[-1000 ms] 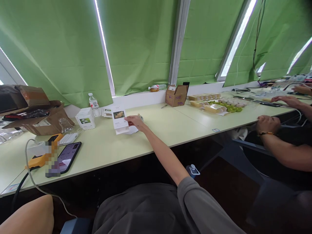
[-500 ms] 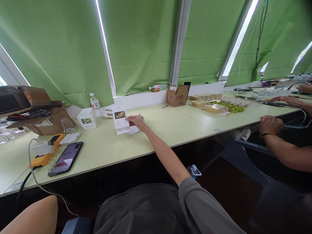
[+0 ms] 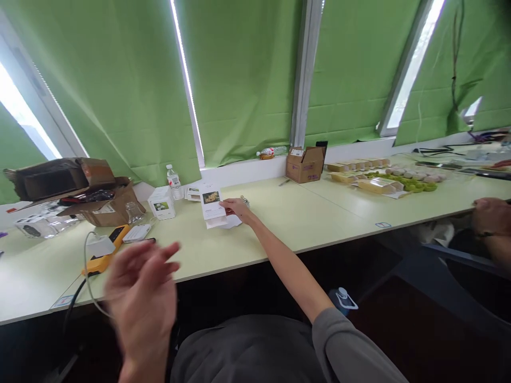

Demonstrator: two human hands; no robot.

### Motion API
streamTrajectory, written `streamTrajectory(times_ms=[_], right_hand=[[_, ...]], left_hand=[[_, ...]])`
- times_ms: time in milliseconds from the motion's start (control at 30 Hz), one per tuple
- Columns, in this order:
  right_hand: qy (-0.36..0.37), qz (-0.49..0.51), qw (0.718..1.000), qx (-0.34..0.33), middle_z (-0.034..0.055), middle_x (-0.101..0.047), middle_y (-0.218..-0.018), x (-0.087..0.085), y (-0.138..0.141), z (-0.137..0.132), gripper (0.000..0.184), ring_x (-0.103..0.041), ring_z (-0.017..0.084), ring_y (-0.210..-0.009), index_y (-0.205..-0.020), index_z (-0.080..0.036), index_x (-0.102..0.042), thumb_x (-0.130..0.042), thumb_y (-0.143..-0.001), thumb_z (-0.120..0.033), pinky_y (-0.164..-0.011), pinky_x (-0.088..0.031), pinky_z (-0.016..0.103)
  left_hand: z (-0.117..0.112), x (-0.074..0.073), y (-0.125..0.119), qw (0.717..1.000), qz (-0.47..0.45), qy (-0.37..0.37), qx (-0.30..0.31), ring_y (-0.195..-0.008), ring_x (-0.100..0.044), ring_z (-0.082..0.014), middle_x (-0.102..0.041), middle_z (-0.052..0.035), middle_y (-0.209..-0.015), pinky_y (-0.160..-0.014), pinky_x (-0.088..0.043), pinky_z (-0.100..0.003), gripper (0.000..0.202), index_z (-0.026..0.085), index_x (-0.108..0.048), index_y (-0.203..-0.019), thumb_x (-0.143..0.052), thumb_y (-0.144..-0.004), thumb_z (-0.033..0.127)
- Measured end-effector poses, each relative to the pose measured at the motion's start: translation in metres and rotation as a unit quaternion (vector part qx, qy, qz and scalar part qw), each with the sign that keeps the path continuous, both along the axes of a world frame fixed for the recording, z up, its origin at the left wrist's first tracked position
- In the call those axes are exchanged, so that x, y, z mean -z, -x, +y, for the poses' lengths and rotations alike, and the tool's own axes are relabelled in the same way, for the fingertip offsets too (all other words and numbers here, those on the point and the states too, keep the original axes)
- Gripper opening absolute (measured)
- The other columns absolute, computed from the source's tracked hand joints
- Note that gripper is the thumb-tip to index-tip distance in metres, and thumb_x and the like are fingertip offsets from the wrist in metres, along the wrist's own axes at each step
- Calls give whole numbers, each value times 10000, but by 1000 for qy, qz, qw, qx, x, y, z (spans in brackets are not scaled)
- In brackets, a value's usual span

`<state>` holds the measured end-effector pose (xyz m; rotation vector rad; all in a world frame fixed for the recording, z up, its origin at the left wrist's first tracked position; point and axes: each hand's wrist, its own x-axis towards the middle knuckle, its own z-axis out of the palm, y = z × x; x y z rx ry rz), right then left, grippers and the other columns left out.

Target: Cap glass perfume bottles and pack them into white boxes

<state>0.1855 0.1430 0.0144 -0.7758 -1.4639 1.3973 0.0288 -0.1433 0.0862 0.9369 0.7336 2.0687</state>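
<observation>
My right hand (image 3: 237,208) grips the side edge of a white paper box (image 3: 213,215) with a flower picture on its front, above the table (image 3: 255,239). The box's bottom flap hangs open. Behind that hand, a small shiny round object (image 3: 245,201) is mostly covered. My left hand (image 3: 146,287) is raised in front of the table edge, blurred by motion, its fingers loosely bent and apart with nothing in them. It hides most of the phone. Another white box (image 3: 162,204) with a flower picture stands upright to the left of the held one.
A water bottle (image 3: 174,183) stands behind the white boxes. Torn cardboard boxes (image 3: 109,207), a glass jar (image 3: 133,213), a yellow device (image 3: 101,260) and cables lie left. At right are a brown carton (image 3: 305,165), clear packages (image 3: 379,185) and another person's hand (image 3: 493,215).
My left hand has come up into view from below on the left. My right hand still holds the white box. The camera view has turned slightly left.
</observation>
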Motion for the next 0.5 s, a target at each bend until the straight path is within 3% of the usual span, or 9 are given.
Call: streamTrajectory(times_ms=[100,200,433,500], right_hand=[[-12,3,1000,-2,85,-724,-829,1,0,1,283,-652,158,-698,-823,-136,-732,-745,-723,-400,-668,-536,263],[-10,1,1000,-4,83,-723,-823,1,-1,1,273,-655,161,-700,-820,-137,-731,-743,-726,-393,-685,-537,273],[-13,2,1000,-11,75,-724,-812,-1,-2,-2,234,-652,149,-679,-815,-145,-728,-731,-744,-369,-680,-534,273],[-8,0,1000,-7,76,-724,-819,-2,-2,-2,228,-650,147,-677,-816,-143,-727,-730,-745,-360,-677,-534,272]], left_hand=[[20,3,-8,998,-21,21,48,-824,-708,-176,-699,7,-765,-601,-552,-165,261,208,-672,-876,-815,-658,227],[34,5,-13,993,-50,53,95,-851,-717,-191,-734,-28,-812,-610,-561,-155,251,170,-676,-869,-811,-666,230],[32,3,-14,992,-49,46,109,-877,-714,-209,-746,-46,-846,-638,-575,-192,218,163,-660,-892,-765,-727,260],[33,3,-13,993,-41,43,105,-751,-723,-180,-729,-25,-734,-561,-553,-171,237,160,-654,-911,-756,-739,286]])
